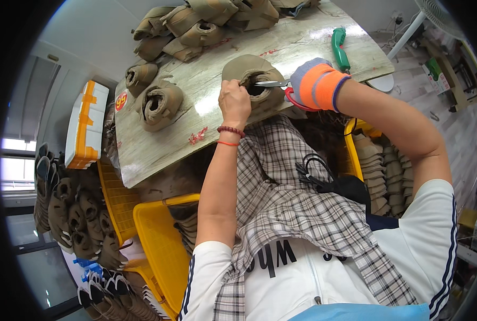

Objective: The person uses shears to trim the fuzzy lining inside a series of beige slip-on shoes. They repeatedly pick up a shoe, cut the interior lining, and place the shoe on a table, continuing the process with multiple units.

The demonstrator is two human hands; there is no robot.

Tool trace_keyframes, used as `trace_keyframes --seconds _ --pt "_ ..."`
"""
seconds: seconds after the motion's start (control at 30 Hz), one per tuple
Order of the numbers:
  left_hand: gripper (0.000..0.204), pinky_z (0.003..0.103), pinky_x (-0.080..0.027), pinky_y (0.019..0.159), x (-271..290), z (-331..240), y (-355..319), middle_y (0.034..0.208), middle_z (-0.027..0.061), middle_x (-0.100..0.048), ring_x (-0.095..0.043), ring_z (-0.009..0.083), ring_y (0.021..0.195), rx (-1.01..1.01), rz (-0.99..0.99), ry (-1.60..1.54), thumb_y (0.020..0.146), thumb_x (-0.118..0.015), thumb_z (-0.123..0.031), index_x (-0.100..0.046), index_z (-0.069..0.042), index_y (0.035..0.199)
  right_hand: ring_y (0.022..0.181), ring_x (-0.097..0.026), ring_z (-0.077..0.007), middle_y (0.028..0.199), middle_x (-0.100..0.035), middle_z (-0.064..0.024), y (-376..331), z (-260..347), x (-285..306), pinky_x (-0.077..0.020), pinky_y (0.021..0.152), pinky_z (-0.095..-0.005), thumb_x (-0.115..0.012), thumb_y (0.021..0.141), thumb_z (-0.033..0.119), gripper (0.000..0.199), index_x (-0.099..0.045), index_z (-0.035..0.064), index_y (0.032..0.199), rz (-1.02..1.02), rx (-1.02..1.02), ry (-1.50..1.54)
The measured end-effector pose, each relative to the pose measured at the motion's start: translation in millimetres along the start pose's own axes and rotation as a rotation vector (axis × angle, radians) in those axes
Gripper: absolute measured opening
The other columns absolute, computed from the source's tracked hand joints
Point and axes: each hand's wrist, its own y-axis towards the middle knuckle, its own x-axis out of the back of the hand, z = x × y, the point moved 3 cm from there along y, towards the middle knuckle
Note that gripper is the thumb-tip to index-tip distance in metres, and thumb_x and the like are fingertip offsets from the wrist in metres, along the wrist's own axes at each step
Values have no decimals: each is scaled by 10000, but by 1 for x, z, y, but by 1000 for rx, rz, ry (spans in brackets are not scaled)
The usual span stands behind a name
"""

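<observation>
A khaki shoe upper (239,67) lies at the table's near edge, its dark opening facing up. My left hand (234,102) is bare, with a red bead bracelet and a red cord at the wrist. Its fingers are closed on the rim of the opening. In an orange and grey glove, my right hand (314,84) grips red-handled scissors (298,102). The blades point left into the opening, and their tips are hard to make out against the dark inside.
More uppers (161,106) stand on the table (195,88) to the left, with a pile (201,33) at the far side. A green-handled tool (339,48) lies far right. Yellow crates (163,251) flank my lap. A white box with orange tape (87,125) stands at left.
</observation>
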Motion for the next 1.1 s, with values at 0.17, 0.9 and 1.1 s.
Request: trace_keyframes --seconds 0.17,0.9,1.1 --pt "164 419 -464 763 2 -4 -1 895 184 -566 -564 353 844 -33 -15 2 794 -529 -72 -625 20 888 804 -656 -300 866 -673 -142 6 4 5 -515 651 -438 -490 816 310 345 -687 48 925 -10 31 -34" --pt "180 414 -464 779 6 -3 -2 898 190 -576 -561 352 862 -30 -8 0 781 -514 -71 -624 24 887 823 -647 -317 889 -674 -140 -4 -34 -18 -504 725 -380 -547 787 565 578 -627 54 1047 -167 -109 158" --pt "199 403 -471 751 59 -13 -13 886 158 -585 -573 329 828 -72 -149 16 757 -533 -58 -630 1 920 849 -639 -331 913 -672 -149 -19 -37 -26 -500 753 -375 -491 809 630 654 -583 72 1136 -384 -176 395"
